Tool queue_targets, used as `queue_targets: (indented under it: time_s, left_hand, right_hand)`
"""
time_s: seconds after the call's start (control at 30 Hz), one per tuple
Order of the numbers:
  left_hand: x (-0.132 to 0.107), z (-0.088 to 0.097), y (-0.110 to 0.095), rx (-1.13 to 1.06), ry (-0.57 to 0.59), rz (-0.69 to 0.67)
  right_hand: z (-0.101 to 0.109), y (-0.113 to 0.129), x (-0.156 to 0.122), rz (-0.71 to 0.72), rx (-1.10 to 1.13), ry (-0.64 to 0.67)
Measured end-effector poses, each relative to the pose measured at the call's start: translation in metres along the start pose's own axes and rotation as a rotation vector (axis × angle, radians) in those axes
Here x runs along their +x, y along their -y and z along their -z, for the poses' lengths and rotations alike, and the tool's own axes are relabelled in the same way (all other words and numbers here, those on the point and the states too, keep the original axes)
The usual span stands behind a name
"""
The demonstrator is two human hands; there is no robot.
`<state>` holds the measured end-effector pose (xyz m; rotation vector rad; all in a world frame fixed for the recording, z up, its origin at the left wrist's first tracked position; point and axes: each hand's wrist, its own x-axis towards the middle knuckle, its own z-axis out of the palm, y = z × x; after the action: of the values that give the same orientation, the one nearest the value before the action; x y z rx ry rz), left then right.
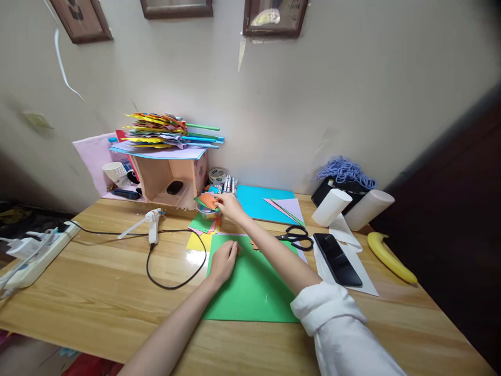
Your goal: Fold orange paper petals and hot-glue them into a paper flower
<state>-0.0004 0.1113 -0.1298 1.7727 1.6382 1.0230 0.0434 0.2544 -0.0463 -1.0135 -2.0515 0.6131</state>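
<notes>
Left hand [224,261] on a green sheet [250,297], right hand [230,207] at a small tub [207,214]
Right fingertips touch orange paper [207,200] above the tub; a white glue gun [153,227] sits left of the sheet, with scissors [306,243], phone [338,261] and banana [391,258] farther right

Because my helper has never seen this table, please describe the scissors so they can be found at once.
On the table, look right for the phone on white paper. The scissors lie just left of it, beyond the right forearm. Two open black loops set them apart from the flat, solid phone.
</notes>
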Motion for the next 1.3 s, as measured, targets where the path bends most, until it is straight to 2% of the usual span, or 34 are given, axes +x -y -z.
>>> queue_targets:
  time_s: [0.1, 0.23, 0.3, 0.4, 0.47, 0.57, 0.8, 0.9, 1.07, 1.13, 1.2, 1.3]
  left_hand:
    - [0.001, 0.000, 0.000, -0.014, 0.004, 0.002]
    - [0.002, 0.000, 0.000, -0.034, 0.010, 0.015]
    - [0.002, 0.000, 0.001, -0.042, 0.016, 0.025]
    - [0.004, 0.000, 0.002, -0.056, 0.024, 0.037]
    - [0.005, -0.001, 0.003, -0.067, 0.028, 0.045]
    - [0.007, -0.002, 0.005, -0.082, 0.038, 0.055]
    - [0.007, -0.003, 0.006, -0.097, 0.060, 0.062]
    - [0.008, -0.003, 0.006, -0.098, 0.070, 0.061]
    - [0.008, -0.001, 0.004, -0.107, 0.076, 0.072]
    - [0.007, -0.001, 0.004, -0.115, 0.078, 0.075]
    - [0.007, 0.000, 0.003, -0.119, 0.082, 0.072]
    - [0.007, -0.001, 0.004, -0.114, 0.080, 0.067]
  right_hand:
    - [0.015, -0.018, -0.018, -0.041, -0.078, -0.018]
    - [0.058, -0.056, -0.050, -0.121, -0.140, -0.004]
    - [0.078, -0.074, -0.068, -0.161, -0.142, 0.075]
    - [0.096, -0.094, -0.096, -0.199, -0.136, 0.284]
    - [0.098, -0.100, -0.111, -0.217, -0.148, 0.363]
    - [0.094, -0.102, -0.123, -0.247, -0.178, 0.364]
    - [0.085, -0.107, -0.110, -0.326, -0.029, 0.419]
    - [0.077, -0.108, -0.096, -0.356, 0.043, 0.332]
    - [0.056, -0.110, -0.071, -0.447, 0.093, 0.069]
    - [0.054, -0.116, -0.066, -0.498, 0.063, -0.038]
    - [0.063, -0.126, -0.067, -0.549, -0.001, -0.157]
    - [0.092, -0.144, -0.077, -0.624, -0.144, -0.367]
